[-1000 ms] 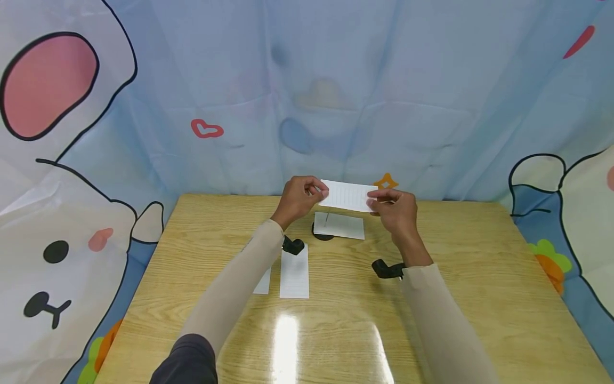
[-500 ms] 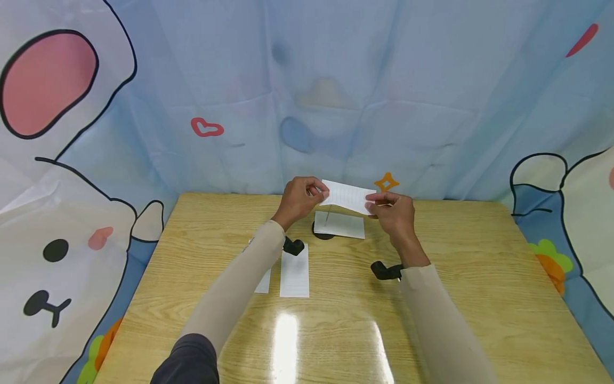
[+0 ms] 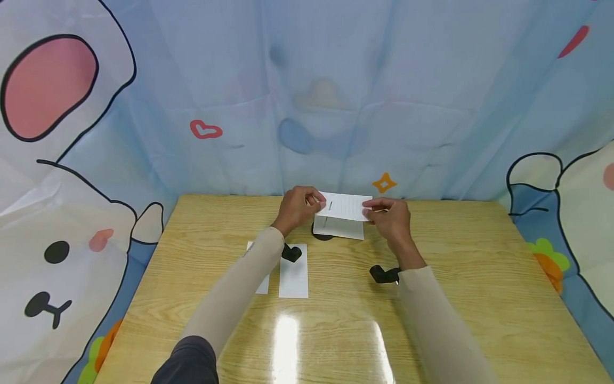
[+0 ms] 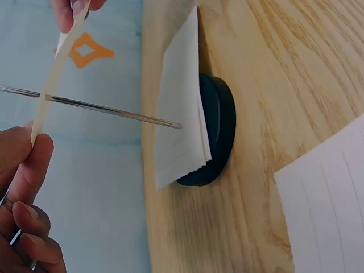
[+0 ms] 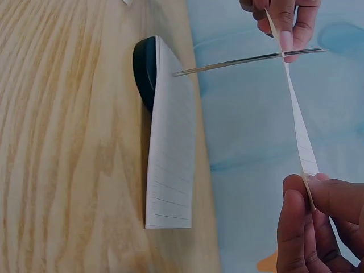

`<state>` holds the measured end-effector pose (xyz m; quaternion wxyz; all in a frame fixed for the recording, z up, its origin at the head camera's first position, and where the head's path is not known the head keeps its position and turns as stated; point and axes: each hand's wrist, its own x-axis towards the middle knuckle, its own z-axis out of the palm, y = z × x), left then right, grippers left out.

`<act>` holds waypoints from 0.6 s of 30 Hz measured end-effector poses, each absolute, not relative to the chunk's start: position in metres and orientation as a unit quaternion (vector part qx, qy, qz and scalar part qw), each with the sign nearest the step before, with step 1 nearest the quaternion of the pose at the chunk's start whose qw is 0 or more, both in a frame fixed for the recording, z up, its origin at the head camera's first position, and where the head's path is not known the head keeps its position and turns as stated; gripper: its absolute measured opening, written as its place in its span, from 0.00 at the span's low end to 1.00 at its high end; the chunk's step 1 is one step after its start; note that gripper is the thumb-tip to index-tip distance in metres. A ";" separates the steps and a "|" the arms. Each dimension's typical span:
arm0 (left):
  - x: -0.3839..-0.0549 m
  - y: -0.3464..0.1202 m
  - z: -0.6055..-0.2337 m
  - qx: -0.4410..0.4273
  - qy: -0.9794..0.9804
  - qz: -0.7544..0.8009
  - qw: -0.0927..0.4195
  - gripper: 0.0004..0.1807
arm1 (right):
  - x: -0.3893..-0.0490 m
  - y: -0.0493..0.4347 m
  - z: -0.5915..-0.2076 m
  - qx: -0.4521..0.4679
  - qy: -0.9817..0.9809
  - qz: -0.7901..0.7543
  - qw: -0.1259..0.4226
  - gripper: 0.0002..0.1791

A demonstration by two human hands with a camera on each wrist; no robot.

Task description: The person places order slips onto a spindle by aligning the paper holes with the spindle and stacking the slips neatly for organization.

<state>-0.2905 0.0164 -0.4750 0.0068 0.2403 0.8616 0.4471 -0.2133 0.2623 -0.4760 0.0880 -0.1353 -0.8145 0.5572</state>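
A lined white paper slip [image 3: 347, 207] is stretched level between both hands. My left hand [image 3: 298, 209] pinches its left end between thumb and fingers, while my right hand [image 3: 390, 217] pinches the right end. Through the slip, near its left end, runs the thin metal rod [image 4: 114, 110] of a bill spike; the tip sticks out above the paper. Lower down, several slips lie stacked [image 5: 173, 148] on the spike's round black base [image 4: 224, 125], with the rod rising through them. A gap separates the held slip from this stack.
Two more white slips lie on the wooden table [image 3: 345, 330]: a lined one [image 3: 293, 280] below my left wrist and another [image 3: 263, 286] partly covered by my left sleeve. A blue patterned curtain [image 3: 240, 170] hangs along the back edge.
Both hands have lowered the slip towards the base. The rod's tip, earlier showing only beneath the slip, now shows above it.
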 end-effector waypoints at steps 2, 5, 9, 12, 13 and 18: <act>-0.290 0.016 -0.477 0.240 0.860 0.450 0.008 0.04 | -0.214 0.262 -0.479 -0.133 -0.813 0.560 0.089 0.09; -0.290 0.015 -0.479 0.238 0.860 0.452 0.012 0.04 | -0.215 0.263 -0.482 -0.130 -0.808 0.568 0.087 0.09; -0.289 0.015 -0.482 0.230 0.863 0.449 0.021 0.04 | -0.214 0.262 -0.485 -0.132 -0.807 0.571 0.079 0.10; -0.289 0.015 -0.485 0.225 0.867 0.445 0.024 0.04 | -0.213 0.261 -0.487 -0.137 -0.807 0.569 0.072 0.10; -0.288 0.015 -0.486 0.224 0.867 0.444 0.024 0.04 | -0.213 0.261 -0.488 -0.140 -0.808 0.568 0.069 0.10; -0.287 0.015 -0.492 0.219 0.871 0.439 0.025 0.04 | -0.213 0.259 -0.495 -0.142 -0.818 0.554 0.063 0.11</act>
